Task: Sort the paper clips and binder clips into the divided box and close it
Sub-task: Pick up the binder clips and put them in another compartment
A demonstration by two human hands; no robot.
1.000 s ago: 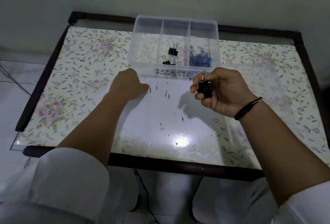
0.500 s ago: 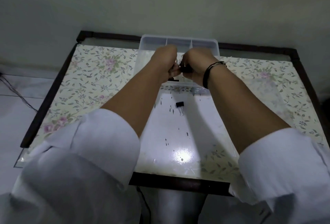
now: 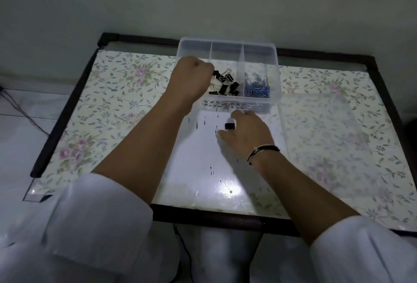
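Observation:
A clear divided box [image 3: 225,40] stands at the table's far edge. Its middle compartment holds several black binder clips [image 3: 228,87], and its right compartment holds blue paper clips [image 3: 257,88]. My left hand [image 3: 191,77] is a fist over the box's left side and hides the left compartment. It grips a black binder clip [image 3: 216,74] at its fingertips, above the middle compartment. My right hand [image 3: 246,133] is down on the table in front of the box, thumb and fingers pinching a lone black binder clip [image 3: 229,126].
The box's clear lid [image 3: 320,129] lies flat on the table to the right of my right hand. The floral table [image 3: 112,106] has a glossy glass top and a dark frame. A wall rises close behind the box.
Both hands were together over the box half a second ago. My right hand has dropped to the lone clip on the table. My left hand stays over the box.

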